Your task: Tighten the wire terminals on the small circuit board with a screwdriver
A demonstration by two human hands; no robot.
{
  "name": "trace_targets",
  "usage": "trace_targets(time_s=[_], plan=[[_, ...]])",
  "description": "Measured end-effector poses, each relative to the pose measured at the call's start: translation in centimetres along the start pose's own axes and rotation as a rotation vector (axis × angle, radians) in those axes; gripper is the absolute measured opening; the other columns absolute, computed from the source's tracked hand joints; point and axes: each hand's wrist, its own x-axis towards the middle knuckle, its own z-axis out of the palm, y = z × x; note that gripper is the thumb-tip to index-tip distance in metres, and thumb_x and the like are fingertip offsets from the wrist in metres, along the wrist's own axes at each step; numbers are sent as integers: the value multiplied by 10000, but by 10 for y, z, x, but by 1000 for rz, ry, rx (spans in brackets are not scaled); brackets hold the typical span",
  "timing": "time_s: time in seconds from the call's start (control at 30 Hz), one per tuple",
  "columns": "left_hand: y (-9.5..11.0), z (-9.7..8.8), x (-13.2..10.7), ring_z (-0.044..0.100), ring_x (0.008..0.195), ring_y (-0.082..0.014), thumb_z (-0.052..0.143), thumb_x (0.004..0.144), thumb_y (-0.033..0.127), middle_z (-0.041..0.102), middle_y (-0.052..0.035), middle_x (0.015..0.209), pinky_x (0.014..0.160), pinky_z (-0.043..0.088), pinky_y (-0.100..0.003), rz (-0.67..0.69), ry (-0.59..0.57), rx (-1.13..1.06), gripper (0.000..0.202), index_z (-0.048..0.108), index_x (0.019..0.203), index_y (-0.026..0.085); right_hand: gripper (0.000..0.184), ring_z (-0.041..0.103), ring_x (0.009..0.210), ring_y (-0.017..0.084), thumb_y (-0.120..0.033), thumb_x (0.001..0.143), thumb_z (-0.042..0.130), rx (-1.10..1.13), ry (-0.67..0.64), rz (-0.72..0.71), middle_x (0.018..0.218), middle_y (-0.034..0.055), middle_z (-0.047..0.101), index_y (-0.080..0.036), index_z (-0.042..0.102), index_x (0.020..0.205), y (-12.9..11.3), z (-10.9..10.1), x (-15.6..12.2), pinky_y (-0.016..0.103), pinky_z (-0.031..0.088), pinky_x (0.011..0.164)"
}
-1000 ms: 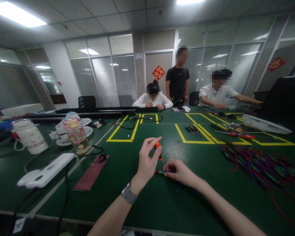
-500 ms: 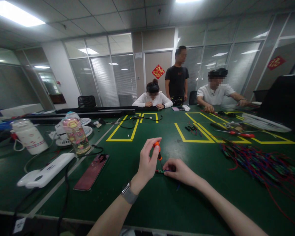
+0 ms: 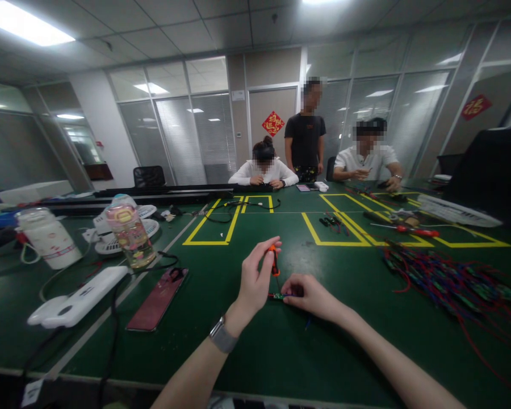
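My left hand (image 3: 258, 275) is closed around the orange and black handle of a small screwdriver (image 3: 275, 264), which stands nearly upright. Its thin shaft points down at a small green circuit board (image 3: 277, 296) on the green table; whether the tip touches a screw is too small to see. My right hand (image 3: 304, 292) pinches the board's right end, where dark blue wires come out under the fingers. A short red wire shows at the board's left end. A grey-banded watch is on my left wrist.
A heap of wired circuit boards (image 3: 451, 284) lies at right, with a red screwdriver (image 3: 421, 232) behind it. At left are a phone (image 3: 157, 301), a white device (image 3: 79, 298), a drink bottle (image 3: 130, 233) and a white cup (image 3: 49, 238). Three people are across the table.
Both my hands keep nearly the same place, with the screwdriver turned slightly in my left fingers. The co-worker at right has drawn both hands in closer to the body.
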Motion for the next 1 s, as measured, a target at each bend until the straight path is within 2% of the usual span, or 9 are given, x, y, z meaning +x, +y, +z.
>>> trace_targets(time_s=[0.13,0.3,0.4,0.5,0.63,0.73,0.87,1.0], plan=[[0,2,0,704,976,-199,540,992,318,704,-77,1091,859,548,-333,-14,40,60,192,643,1105,203,98,593,705,162,-124,766,722,17,-4,3,791,19,665,-154,753,854,1,0,0,252,469,640],[-3,3,-1,703,1040,-192,347,1046,253,677,-103,1185,904,541,-360,-7,37,-41,228,541,1153,199,92,603,722,168,-140,770,722,11,-9,-1,810,22,674,-163,754,853,1,0,0,257,480,651],[-2,1,-1,673,1095,-204,325,1044,237,671,-103,1197,940,521,-372,-3,12,-13,266,554,1175,202,94,606,723,171,-153,768,724,8,-8,-7,811,23,678,-165,755,856,1,0,0,259,482,649],[1,-1,0,618,1106,-222,464,1006,275,635,-89,1158,955,497,-370,64,20,129,209,649,1083,213,91,598,709,165,-152,766,723,11,-3,-6,793,15,669,-167,750,851,2,0,0,255,476,640],[4,-1,0,579,924,-194,630,925,282,537,-42,984,826,509,-320,133,84,267,120,721,991,237,92,597,702,163,-127,759,722,20,5,-5,774,14,660,-158,746,842,4,2,1,254,471,638],[5,1,-1,571,883,-179,550,966,246,530,-40,957,783,505,-300,131,107,266,165,703,1026,234,99,603,703,170,-122,758,716,22,3,-9,778,20,670,-156,749,845,5,2,1,258,474,637],[5,1,-2,614,919,-178,412,1019,230,617,-68,1015,812,513,-307,89,98,159,238,627,1118,203,111,607,718,172,-133,760,719,25,-6,-4,801,23,675,-161,754,862,5,1,1,260,484,649],[6,0,0,652,962,-188,385,1031,238,671,-77,1063,851,521,-322,44,62,87,268,630,1129,195,110,605,722,172,-139,763,719,24,-6,-7,798,18,670,-168,756,863,5,1,1,260,481,653]])
